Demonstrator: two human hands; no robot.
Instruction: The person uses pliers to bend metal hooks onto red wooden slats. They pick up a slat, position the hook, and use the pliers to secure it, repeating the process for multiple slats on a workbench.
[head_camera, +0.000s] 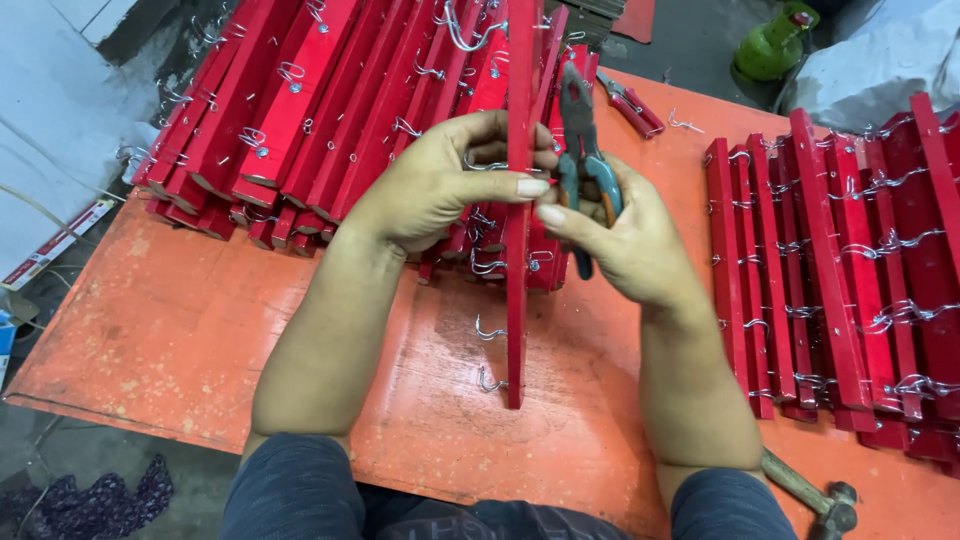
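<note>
Your left hand pinched the red slat, your right hand clasped pliers — over an orange table on grey floor.

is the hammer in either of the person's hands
No, the hammer lies on the orange table by the right forearm; the right hand holds pliers.
</note>
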